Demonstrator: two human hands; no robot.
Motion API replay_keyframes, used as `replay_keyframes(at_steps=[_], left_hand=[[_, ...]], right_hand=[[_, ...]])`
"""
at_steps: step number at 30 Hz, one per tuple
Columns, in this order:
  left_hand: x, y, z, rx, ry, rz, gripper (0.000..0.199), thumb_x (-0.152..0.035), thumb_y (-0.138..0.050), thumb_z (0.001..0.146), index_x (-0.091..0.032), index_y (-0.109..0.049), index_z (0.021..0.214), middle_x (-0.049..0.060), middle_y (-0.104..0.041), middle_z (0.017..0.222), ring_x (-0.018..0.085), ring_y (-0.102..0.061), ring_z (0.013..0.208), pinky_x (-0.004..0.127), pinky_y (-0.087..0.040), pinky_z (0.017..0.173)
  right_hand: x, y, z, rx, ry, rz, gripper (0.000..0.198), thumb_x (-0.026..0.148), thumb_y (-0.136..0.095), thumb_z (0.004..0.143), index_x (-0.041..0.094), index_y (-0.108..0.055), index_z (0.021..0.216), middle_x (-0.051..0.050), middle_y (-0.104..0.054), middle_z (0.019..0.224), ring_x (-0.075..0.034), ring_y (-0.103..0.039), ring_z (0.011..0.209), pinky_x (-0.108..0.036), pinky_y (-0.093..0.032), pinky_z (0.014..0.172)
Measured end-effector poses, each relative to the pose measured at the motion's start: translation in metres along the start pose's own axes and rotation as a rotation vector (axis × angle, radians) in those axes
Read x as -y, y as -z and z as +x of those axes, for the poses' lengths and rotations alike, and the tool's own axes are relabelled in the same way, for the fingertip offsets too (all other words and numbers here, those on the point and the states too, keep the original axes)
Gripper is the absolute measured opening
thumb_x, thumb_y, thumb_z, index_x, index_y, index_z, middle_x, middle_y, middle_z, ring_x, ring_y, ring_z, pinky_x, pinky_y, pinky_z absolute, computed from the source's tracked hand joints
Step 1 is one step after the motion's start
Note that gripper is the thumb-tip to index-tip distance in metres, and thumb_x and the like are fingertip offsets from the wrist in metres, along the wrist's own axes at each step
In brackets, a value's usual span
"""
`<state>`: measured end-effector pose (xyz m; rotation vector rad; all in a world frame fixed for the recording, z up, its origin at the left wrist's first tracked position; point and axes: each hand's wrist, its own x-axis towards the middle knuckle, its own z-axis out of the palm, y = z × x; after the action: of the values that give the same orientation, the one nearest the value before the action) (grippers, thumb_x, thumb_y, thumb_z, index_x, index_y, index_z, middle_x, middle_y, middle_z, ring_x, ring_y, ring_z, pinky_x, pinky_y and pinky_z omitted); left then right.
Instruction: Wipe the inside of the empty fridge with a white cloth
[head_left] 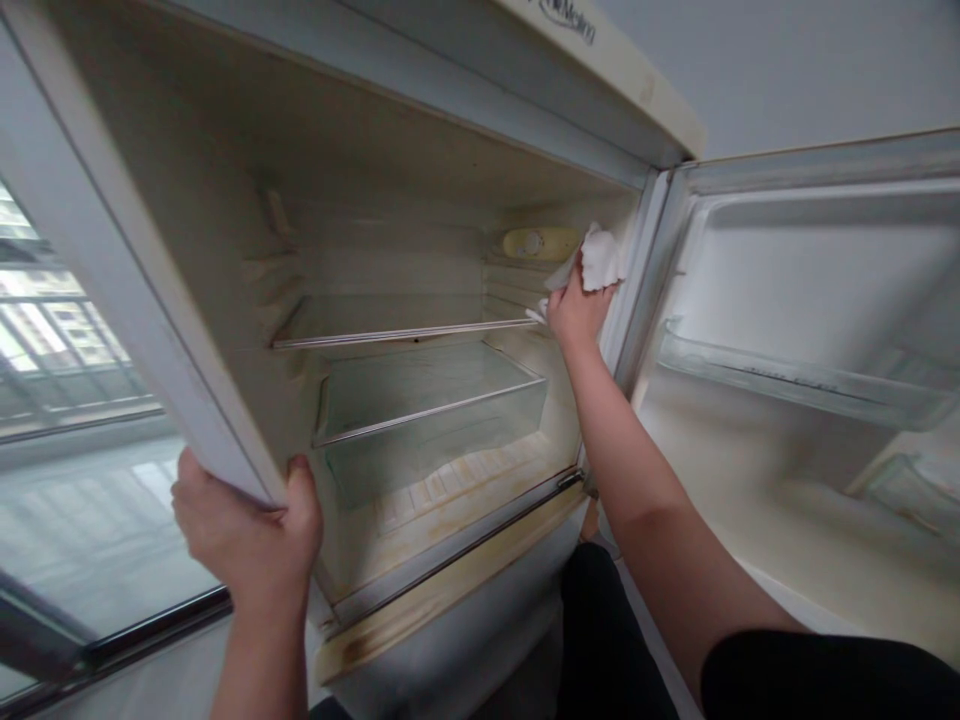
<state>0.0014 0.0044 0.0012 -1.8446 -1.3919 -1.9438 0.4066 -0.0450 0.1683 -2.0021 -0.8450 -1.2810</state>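
I see a person at an open fridge [187, 215], both bare arms raised to it. The left hand [247, 525] grips the front edge of the fridge's left side wall, thumb on the inner face and fingers outside. The right hand [581, 310] reaches inside, closed around a crumpled white cloth [602, 260] beside the inner right wall; I cannot tell how firmly the cloth presses there. Just left of that hand is a yellowish knob box [540, 243]. A glass shelf [405, 335] runs between the hands, its right end near the cloth, with a clear bin [450, 430] below. To the right hand's right, the door [750, 450] hangs open, bearing a clear rack [795, 375].
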Motion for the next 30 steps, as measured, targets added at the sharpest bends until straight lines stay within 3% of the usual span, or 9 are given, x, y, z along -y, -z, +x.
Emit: replay_keyframes(at_steps=[4,15,25,30], left_hand=[[-0.0032,0.0004,0.0004,0.007,0.015,-0.001,0.094,-0.056,-0.062,0.074,-0.001,-0.043,0.147,0.031,-0.057,0.132,0.054,-0.054,0.126,0.072,-0.045,0.101],[-0.0065,0.0017,0.0009,0.023,0.015,-0.005,0.095,-0.055,-0.061,0.074,0.001,-0.042,0.147,0.032,-0.056,0.133,0.054,-0.053,0.126,0.071,-0.044,0.101],[-0.0085,0.0056,0.001,0.037,0.013,-0.008,0.093,-0.053,-0.06,0.076,0.002,-0.04,0.148,0.032,-0.056,0.131,0.054,-0.054,0.125,0.071,-0.044,0.1],[-0.0075,0.0046,0.0004,0.043,0.0,0.0,0.093,-0.053,-0.059,0.076,0.003,-0.04,0.148,0.032,-0.055,0.132,0.053,-0.053,0.126,0.07,-0.044,0.1]], right_hand=[[-0.002,0.0009,0.0025,0.007,-0.03,-0.025,0.065,0.022,-0.043,0.088,-0.002,-0.047,0.149,-0.03,-0.06,0.132,-0.036,-0.054,0.13,-0.064,-0.022,0.119],[-0.0075,0.0052,0.0039,0.059,-0.027,-0.064,0.065,0.024,-0.047,0.088,0.002,-0.047,0.149,-0.031,-0.053,0.143,-0.038,-0.049,0.136,-0.068,-0.021,0.117],[-0.0069,0.0075,0.0033,0.107,-0.053,-0.055,0.074,0.024,-0.05,0.088,0.0,-0.033,0.156,-0.033,-0.061,0.128,-0.038,-0.055,0.127,-0.065,-0.022,0.116],[-0.0048,0.0096,0.0031,0.1,-0.08,-0.042,0.077,0.026,-0.052,0.087,0.0,-0.031,0.157,-0.035,-0.055,0.137,-0.039,-0.051,0.132,-0.066,-0.021,0.117]])
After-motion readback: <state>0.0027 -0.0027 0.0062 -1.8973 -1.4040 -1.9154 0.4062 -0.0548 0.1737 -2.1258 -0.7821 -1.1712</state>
